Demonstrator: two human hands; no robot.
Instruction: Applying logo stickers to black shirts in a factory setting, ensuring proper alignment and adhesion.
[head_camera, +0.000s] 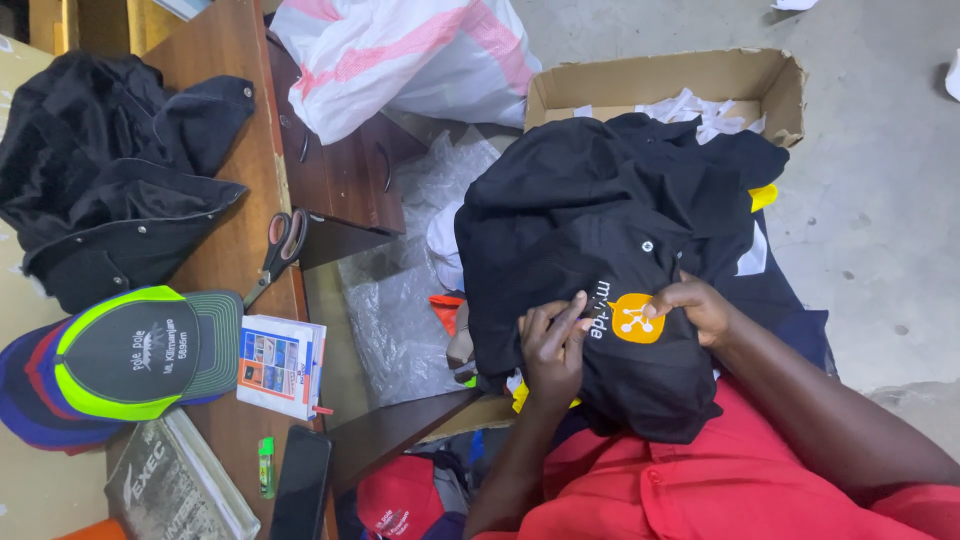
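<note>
Both hands work on a black garment (600, 230) bunched over the person's lap, approx. centre of the view. The left hand (553, 345) lies on the fabric with fingers curled together, pressing down just left of an orange round logo patch (636, 318) w/ white lettering beside it. The right hand (695, 305) comes in from the other side — thumb and fingertip pinched together on the cloth at the patch's right edge, touching it. A small metal snap (647, 245) shows on the garment above the patch. The person wears a red shirt (700, 480). Behind the garment sits an open cardboard box (660, 80) on the concrete floor (880, 200), w/ white scraps inside; next to it a white and pink plastic bag (400, 55). Clear plastic wrap (400, 300) lies crumpled between the lap and a wooden tabletop (235, 170) at left. On the tabletop: a pile of black clothing (110, 170), scissors (280, 250) w/ orange-brown handles, a stack of caps — top one grey w/ lime trim (130, 350) — a small printed booklet (282, 365), a green glue stick (266, 468), a dark phone (300, 485) and a book (175, 485) at the lower edge. A red cap (400, 500) sits low beside the person's left arm.
</note>
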